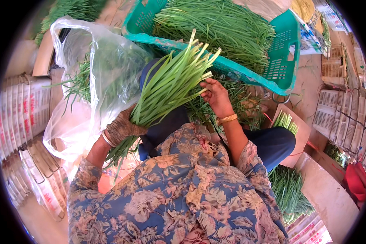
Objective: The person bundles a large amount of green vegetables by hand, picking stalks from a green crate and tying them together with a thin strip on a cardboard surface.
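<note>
My left hand (124,125), in a brownish knitted glove, is wrapped round a thick bunch of garlic chives (164,91). The pale cut ends point up and to the right, and the green leaf tips hang below the glove. My bare right hand (218,97), with a gold-coloured bracelet at the wrist, pinches a single pale stalk end at the right side of the bunch. Just beyond lies a teal plastic crate (282,61) heaped with more chives (219,28). Loose, tangled leaves (240,99) lie under and behind my right hand.
On the left stands a clear plastic bag (93,61) with green leaves inside. A tied bunch (286,122) rests by my right knee, and more chives (288,191) lie lower right. Stacked, flattened white crates (24,114) line the left; others (339,110) stand at right.
</note>
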{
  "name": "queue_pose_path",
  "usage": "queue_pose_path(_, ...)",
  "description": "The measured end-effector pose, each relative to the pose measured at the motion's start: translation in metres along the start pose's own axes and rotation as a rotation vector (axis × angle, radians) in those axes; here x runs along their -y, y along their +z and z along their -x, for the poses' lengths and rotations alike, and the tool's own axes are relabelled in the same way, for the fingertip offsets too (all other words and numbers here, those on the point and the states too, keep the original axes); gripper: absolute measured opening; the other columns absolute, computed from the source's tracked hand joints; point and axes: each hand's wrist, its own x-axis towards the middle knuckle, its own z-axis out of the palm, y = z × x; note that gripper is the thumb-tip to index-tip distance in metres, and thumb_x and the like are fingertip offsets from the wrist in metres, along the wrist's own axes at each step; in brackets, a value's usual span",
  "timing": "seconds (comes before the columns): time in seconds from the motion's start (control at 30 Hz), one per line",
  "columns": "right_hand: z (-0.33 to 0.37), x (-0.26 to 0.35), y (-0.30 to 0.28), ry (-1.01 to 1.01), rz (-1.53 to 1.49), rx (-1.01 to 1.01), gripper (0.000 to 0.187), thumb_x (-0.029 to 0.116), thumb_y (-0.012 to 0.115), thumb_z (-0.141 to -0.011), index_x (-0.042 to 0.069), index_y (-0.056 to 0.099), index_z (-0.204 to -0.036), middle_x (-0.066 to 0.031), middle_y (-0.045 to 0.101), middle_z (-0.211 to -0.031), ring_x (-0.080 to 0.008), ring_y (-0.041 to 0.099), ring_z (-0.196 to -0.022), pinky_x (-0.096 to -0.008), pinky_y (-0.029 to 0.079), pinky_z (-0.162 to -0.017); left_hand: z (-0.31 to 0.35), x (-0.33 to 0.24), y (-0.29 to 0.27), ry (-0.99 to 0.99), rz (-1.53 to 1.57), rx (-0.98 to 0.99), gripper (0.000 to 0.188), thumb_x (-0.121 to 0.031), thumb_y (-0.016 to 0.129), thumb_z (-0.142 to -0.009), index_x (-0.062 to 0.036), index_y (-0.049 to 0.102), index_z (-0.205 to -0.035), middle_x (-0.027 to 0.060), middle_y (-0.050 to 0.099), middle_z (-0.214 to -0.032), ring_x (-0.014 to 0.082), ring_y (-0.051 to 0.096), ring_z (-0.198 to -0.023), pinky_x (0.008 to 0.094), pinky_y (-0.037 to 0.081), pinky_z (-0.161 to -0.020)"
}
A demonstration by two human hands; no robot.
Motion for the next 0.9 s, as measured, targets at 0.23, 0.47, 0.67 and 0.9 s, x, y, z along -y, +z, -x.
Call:
queue_pose_path(0.23, -0.008, 0.012, 0.002, 0.095, 0.232, 0.121, 0.013, 0.021, 0.060, -0.079, 0.008, 0.058, -0.080, -0.0011, 0.060, -0.072, -0.0084, 0.054, -0.059, -0.0195, 0.040, -0.054, -0.002, -0.002, -0.004, -0.008, -0.015, 0.012, 0.070, -0.001, 0.073, -0.060, -0.0020, 0.042, -0.122, 0.0041, 0.058, -0.100, 0.0116, 0.051, -0.089, 0.0275, 0.043, -0.081)
queue_pose_path(0.47, -0.015, 0.034, -0.042, -0.131, 0.175, -0.244, 0.017, 0.022, 0.063, -0.078, 0.009, 0.059, -0.068, 0.0017, 0.060, -0.065, -0.0036, 0.049, -0.053, -0.0175, 0.036, -0.050, 0.002, 0.016, -0.019, -0.154, 0.303, 0.093, 0.059, -0.003, 0.074, -0.059, -0.0018, 0.050, -0.113, 0.0032, 0.058, -0.094, 0.0132, 0.053, -0.083, 0.0267, 0.043, -0.077)
queue_pose_path(0.67, -0.010, -0.012, -0.141, -0.110, 1.999, -0.454, 0.032, 0.027, 0.060, -0.074, 0.003, 0.055, -0.095, -0.0157, 0.061, -0.073, -0.0224, 0.060, -0.063, -0.0330, 0.048, -0.060, -0.004, 0.021, -0.024, -0.122, 0.303, 0.140, 0.055, -0.005, 0.073, -0.060, -0.0012, 0.051, -0.111, 0.0034, 0.058, -0.093, 0.0129, 0.053, -0.081, 0.0257, 0.044, -0.075)
queue_pose_path(0.9, 0.003, 0.027, -0.006, -0.050, 0.444, -0.025, 0.055, 0.050, 0.048, -0.080, 0.001, 0.053, -0.105, -0.0110, 0.062, -0.086, -0.0202, 0.060, -0.073, -0.0289, 0.045, -0.062, -0.001, 0.009, -0.018, -0.091, 0.250, 0.106, 0.059, -0.003, 0.073, -0.058, -0.0005, 0.051, -0.112, 0.0046, 0.058, -0.096, 0.0133, 0.052, -0.084, 0.0258, 0.043, -0.077)
